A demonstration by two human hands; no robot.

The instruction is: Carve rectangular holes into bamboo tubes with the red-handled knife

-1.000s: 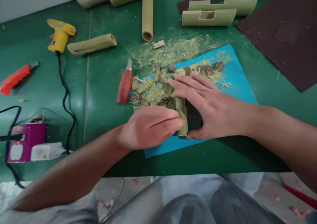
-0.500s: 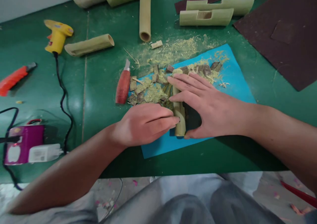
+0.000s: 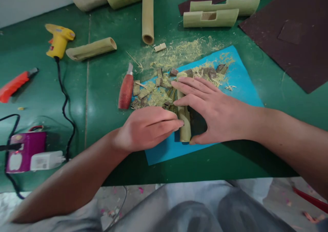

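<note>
A narrow pale-green bamboo piece (image 3: pixel 185 129) lies lengthwise on a blue sheet (image 3: pixel 160 154), its near end toward me. My right hand (image 3: pixel 217 112) spans it, fingertips pressing on the far part and thumb at the near end. From the left, my left hand (image 3: pixel 151 127) is closed in a pinch against the near part; its thumb is hidden. Bamboo shavings and dust (image 3: pixel 157 97) and several brown chips (image 3: pixel 136 88) lie just beyond. Left of these rests a knife with a red wooden handle (image 3: pixel 125 92), blade pointing away.
At the left are a yellow glue gun (image 3: pixel 58 42), an orange utility knife (image 3: pixel 14 86) and a purple power box (image 3: pixel 27 146) with cords. Cut bamboo tubes (image 3: pixel 92 48) lie around the green table (image 3: pixel 107 71). Dark brown sheets (image 3: pixel 304 47) cover the right back.
The view has shifted very slightly. Both hands keep the same hold on the bamboo piece, and nothing else has visibly moved.
</note>
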